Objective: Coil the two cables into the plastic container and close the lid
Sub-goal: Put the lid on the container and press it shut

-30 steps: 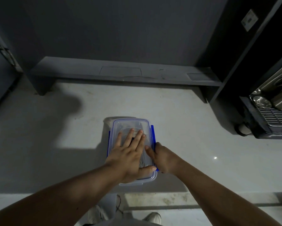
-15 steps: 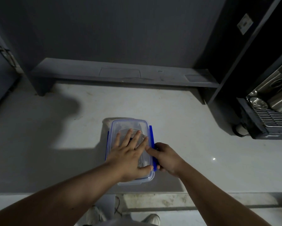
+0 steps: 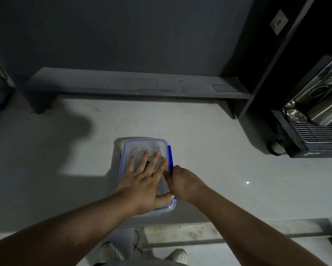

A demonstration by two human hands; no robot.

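Note:
A clear plastic container (image 3: 142,145) with a blue-trimmed lid sits near the front edge of the white counter. My left hand (image 3: 144,181) lies flat on the lid, fingers spread. My right hand (image 3: 182,181) is curled at the container's right side, thumb and fingers on the blue side clip (image 3: 170,156). Coiled cable (image 3: 155,153) shows faintly through the lid, mostly hidden by my left hand.
A low grey ledge (image 3: 134,85) runs along the back of the white counter (image 3: 218,150). A dark cabinet stands at the right with a black rack (image 3: 314,135) holding steel vessels. The counter's front edge is just below the container, with my shoes under it.
My right hand has shifted up against the container's right edge and closed more tightly over the blue clip. My left hand stays pressed on the lid.

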